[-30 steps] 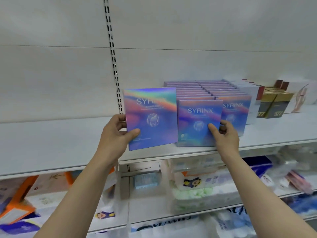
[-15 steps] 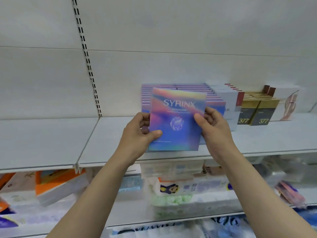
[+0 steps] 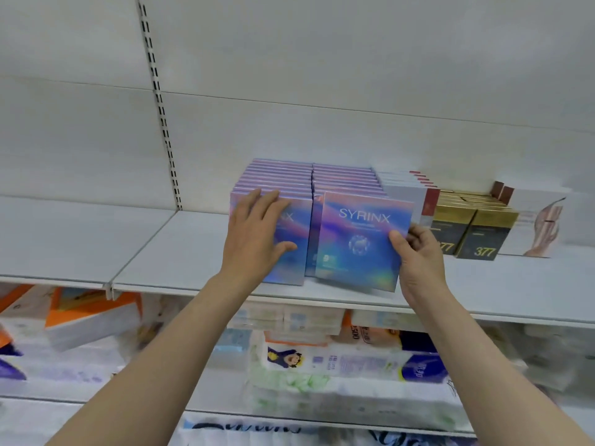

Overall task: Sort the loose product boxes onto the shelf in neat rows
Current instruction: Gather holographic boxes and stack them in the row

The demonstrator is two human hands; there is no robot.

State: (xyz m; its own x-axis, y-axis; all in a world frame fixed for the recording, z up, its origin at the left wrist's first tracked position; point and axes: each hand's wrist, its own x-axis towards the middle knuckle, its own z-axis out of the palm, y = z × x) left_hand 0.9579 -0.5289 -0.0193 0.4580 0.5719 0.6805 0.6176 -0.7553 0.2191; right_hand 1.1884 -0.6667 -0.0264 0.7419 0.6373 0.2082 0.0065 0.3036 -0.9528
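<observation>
Iridescent SYRINX box (image 3: 360,239) pinched at its right edge by the right hand (image 3: 418,255), tilted before the right row on the white shelf (image 3: 180,249), left hand (image 3: 254,236) laid flat, fingers spread, on the left row's front box (image 3: 289,252)

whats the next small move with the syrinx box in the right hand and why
Probably straighten it and push it back flush against the right row. The right hand pinches the SYRINX box, tilted, ahead of that row on the shelf, while the left hand presses flat on the left row's front box.
</observation>
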